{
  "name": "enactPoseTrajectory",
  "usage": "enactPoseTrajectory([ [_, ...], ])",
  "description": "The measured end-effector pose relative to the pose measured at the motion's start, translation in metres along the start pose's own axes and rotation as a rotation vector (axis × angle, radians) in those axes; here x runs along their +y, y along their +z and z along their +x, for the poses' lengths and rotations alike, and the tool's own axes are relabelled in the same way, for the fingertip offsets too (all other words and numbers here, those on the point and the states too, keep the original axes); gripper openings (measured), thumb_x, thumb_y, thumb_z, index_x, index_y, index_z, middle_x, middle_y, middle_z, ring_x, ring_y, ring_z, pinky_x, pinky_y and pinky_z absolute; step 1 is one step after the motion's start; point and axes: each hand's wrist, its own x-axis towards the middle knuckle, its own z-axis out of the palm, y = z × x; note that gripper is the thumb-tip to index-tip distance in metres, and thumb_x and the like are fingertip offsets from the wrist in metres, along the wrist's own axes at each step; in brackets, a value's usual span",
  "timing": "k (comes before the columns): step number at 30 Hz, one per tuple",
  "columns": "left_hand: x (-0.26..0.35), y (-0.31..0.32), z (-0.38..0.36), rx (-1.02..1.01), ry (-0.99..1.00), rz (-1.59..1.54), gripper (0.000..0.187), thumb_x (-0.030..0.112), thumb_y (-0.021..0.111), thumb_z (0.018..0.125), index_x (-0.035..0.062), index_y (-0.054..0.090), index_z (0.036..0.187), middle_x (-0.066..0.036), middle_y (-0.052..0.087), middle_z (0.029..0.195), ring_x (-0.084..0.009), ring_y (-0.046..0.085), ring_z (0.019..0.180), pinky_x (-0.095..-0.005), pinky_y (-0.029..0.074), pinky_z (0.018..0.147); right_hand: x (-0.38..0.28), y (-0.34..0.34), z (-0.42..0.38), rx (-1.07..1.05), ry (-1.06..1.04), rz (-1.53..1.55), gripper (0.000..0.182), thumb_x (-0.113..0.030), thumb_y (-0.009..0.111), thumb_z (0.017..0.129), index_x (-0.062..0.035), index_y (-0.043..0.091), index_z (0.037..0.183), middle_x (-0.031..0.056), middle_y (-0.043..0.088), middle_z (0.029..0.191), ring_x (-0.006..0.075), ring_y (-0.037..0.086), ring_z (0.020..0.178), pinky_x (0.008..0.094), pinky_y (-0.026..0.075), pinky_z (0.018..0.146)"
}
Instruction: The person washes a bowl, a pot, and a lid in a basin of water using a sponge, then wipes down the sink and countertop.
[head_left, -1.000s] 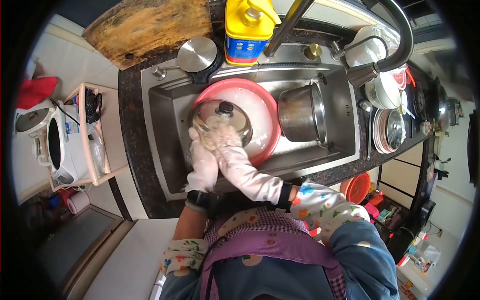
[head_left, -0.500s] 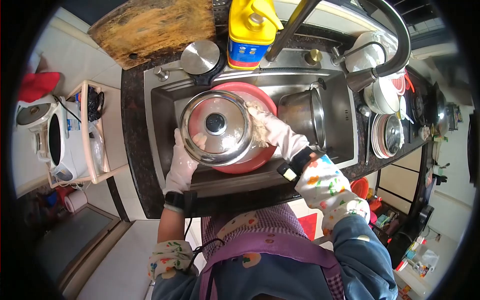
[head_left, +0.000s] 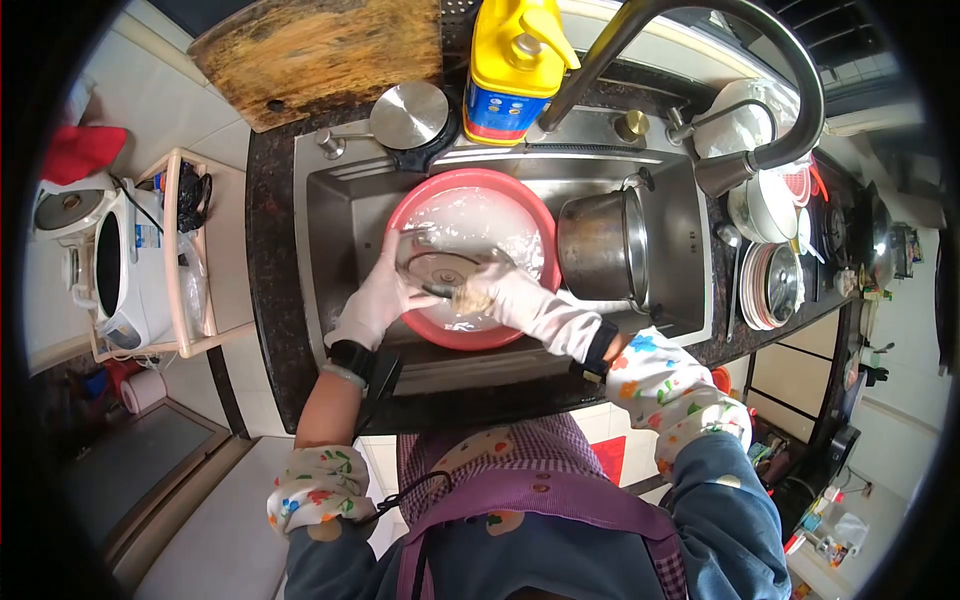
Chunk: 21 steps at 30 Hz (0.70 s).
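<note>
A red basin of soapy water stands in the left part of the sink. Low over the water is a glass pot lid, tilted and partly blurred. My left hand, in a pale glove, grips the lid's left edge. My right hand, gloved too, presses a beige cloth against the lid's lower right side. Beside the basin, a steel pot lies in the right part of the sink.
Behind the sink are a wooden cutting board, a small round metal lid, a yellow jug and the faucet. Stacked plates and a white bowl stand at the right. A rack is at the left.
The lid has tilted from facing up to a steep angle and dropped lower into the basin. Both hands moved with it, the right one leftward and down with the cloth.
</note>
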Motion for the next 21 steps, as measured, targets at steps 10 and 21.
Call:
enactPoseTrajectory([
  [10, -0.01, 0.012, -0.012, 0.17, 0.219, 0.017, 0.034, 0.011, 0.05, 0.089, 0.001, 0.046, 0.122, -0.018, 0.057, 0.112, -0.0334, 0.061, 0.097, -0.0449, 0.054, 0.08, 0.007, 0.002, 0.002, 0.021, -0.115, 0.394, 0.021, -0.011, 0.059, 0.084, -0.0046, 0.06, 0.104, 0.016, 0.064, 0.088, 0.0288, 0.064, 0.084, 0.0347, 0.051, 0.076],
  [21, -0.004, 0.013, -0.007, 0.368, 0.39, -0.055, 0.033, 0.023, 0.042, 0.097, -0.0004, 0.044, 0.121, -0.021, 0.061, 0.107, -0.0293, 0.064, 0.087, -0.0375, 0.053, 0.08, -0.005, -0.003, 0.005, -0.215, -0.056, -0.12, 0.045, -0.005, 0.039, 0.085, 0.0015, 0.038, 0.13, 0.0276, 0.042, 0.129, 0.0278, 0.04, 0.124, 0.0322, 0.028, 0.106],
])
